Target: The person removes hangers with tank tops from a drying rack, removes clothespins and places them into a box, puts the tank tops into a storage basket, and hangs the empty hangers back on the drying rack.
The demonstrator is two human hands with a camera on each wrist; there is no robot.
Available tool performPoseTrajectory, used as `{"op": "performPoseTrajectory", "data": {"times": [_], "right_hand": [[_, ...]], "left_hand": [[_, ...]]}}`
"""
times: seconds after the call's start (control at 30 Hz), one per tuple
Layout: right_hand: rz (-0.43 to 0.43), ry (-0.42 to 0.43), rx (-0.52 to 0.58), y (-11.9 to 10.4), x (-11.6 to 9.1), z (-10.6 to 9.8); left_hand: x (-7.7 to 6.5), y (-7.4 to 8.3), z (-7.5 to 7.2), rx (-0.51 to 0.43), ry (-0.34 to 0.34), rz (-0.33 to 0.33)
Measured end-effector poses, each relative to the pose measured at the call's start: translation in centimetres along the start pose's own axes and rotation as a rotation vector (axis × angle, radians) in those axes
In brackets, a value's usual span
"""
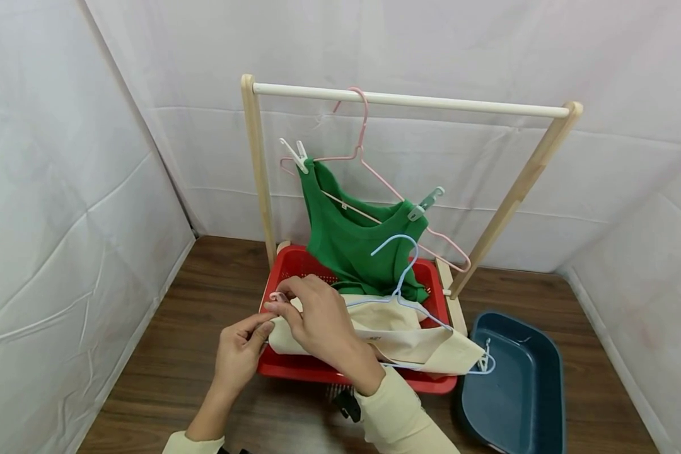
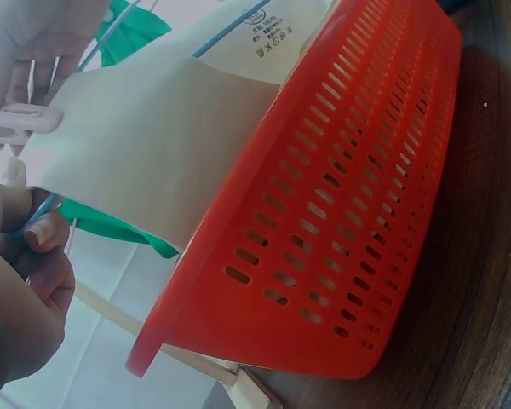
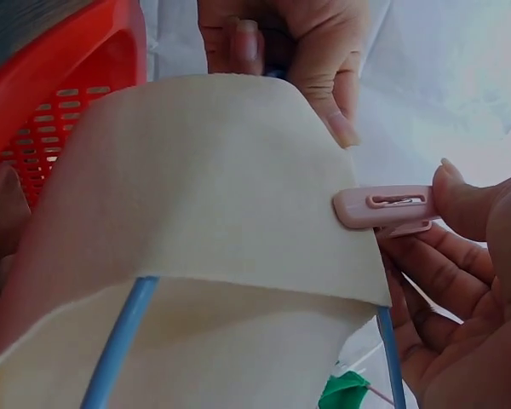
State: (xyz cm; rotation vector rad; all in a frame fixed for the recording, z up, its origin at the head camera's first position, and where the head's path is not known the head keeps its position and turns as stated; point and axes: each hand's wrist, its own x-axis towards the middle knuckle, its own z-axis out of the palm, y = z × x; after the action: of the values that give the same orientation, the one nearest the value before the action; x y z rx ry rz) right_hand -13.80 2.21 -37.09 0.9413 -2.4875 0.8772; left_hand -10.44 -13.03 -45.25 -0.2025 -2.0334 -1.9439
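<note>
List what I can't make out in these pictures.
Printing on the cream garment: too small and blurred to read, left wrist view.
Tag on the green top: too small to read, head view.
Blue hanger, gripped end: covered by the left hand's fingers, left wrist view.
Red basket, floor: hidden by garments, head view.
Dark blue tub, near end: cut off by the bottom edge, head view.

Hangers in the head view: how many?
2. Pink thin hanger: hooked over the round white rail, carrying the green sleeveless top. Light-blue thin hanger: in the cream fabric garment over the red plastic basket. Others may be hidden in the basket.
</note>
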Motion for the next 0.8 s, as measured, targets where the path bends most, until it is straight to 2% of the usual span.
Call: {"op": "performPoseTrajectory", "data": {"times": [0.4,0.8], "right_hand": [[-0.071,0.079,0.057,0.1,-0.1,-0.2],[-0.069,0.118,0.079,-0.1,0.0,-1.3]], "left_hand": [[-0.1,-0.1,0.4,-0.027,0.015,0.033],[-0.2,-0.2,0.3,-0.016,0.013,0.022]]}}
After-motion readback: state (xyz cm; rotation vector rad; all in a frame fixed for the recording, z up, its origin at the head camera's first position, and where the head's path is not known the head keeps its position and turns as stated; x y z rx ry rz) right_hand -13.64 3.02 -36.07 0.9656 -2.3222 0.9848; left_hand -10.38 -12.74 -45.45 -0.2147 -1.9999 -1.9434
